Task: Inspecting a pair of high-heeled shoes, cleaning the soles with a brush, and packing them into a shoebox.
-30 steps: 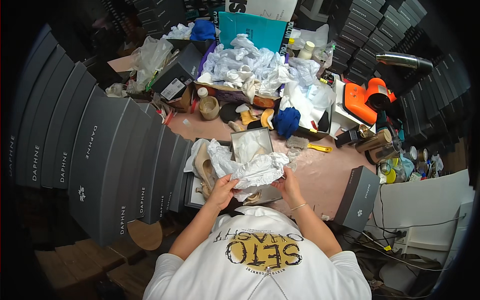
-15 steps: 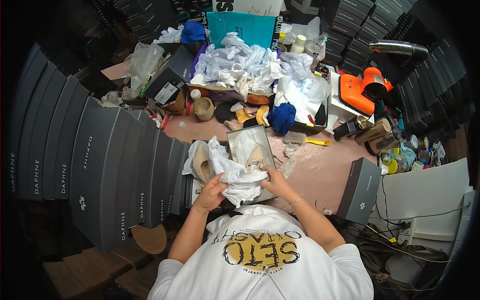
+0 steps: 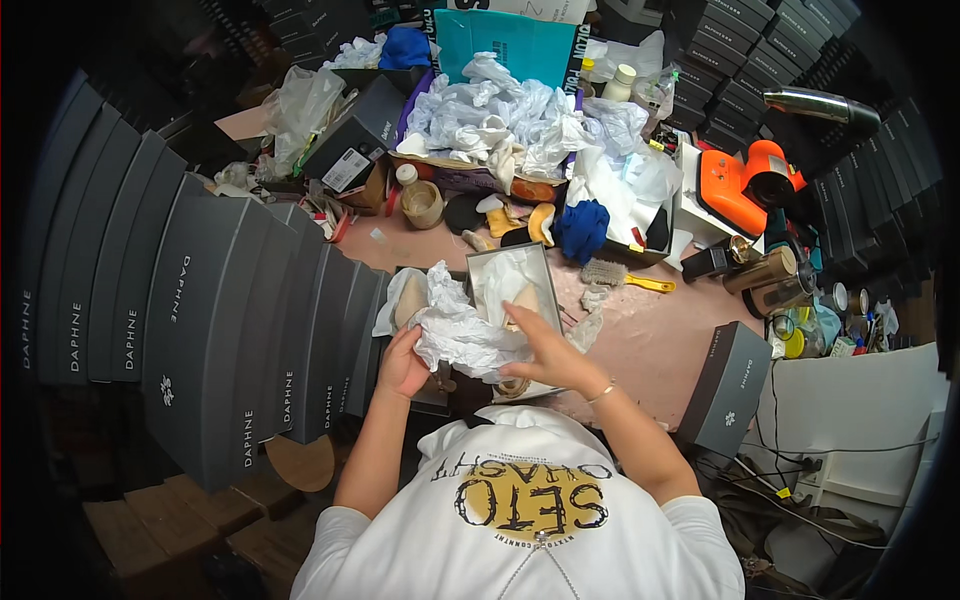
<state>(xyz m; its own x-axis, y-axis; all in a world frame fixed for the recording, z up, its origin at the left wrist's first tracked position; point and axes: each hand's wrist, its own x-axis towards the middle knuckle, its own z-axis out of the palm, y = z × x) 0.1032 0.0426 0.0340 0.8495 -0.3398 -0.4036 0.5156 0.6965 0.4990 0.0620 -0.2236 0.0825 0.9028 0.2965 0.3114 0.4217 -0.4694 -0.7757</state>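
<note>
White tissue paper lies crumpled across the near side of an open shoebox. My left hand has its fingers closed on the paper's left edge. Fingers apart, my right hand is over the box's near right side, beside the paper and gripping nothing. One beige shoe lies at the left, partly wrapped in white paper. A second beige shoe sits inside the box at the right, largely hidden by my right hand and the paper.
Stacked grey shoeboxes stand close on my left. Behind the work spot are a blue cloth, a yellow-handled brush, a jar and a heap of white paper. A closed shoebox stands at right, near an orange device.
My right hand has let go of the paper, and its fingers have spread over the box. The paper has shifted and hides more of the shoe at left. The whole view has shifted slightly.
</note>
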